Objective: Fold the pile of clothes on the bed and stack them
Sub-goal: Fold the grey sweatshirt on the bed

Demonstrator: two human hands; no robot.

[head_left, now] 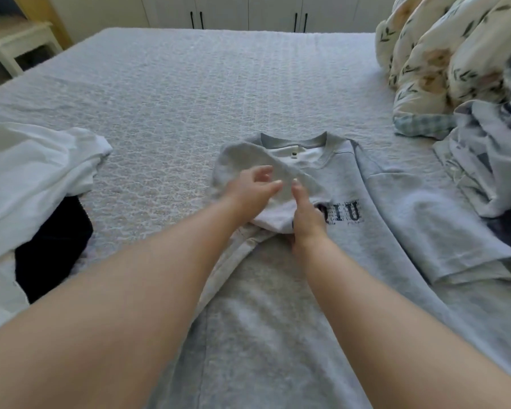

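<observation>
Grey sweatshirt (351, 202) lying front-up, mid-bed (174, 98); left side and sleeve already folded inward. Left hand (252, 191) and right hand (306, 212), fingers extended, are apparently pressing the fold flat, gripping nothing. Next: folding the right sleeve across, aligning edges.

White wardrobe doors (248, 11) with black handles, pale side table (15, 42)

Dark block letters "QIU" printed across the chest of the grey sweatshirt (366, 219), at about three o'clock from the right hand (306, 215), which covers the start of the word. Smaller print within and under the letters, too blurred to read. Small dark neck tag (293, 155) inside the collar, unreadable.
</observation>
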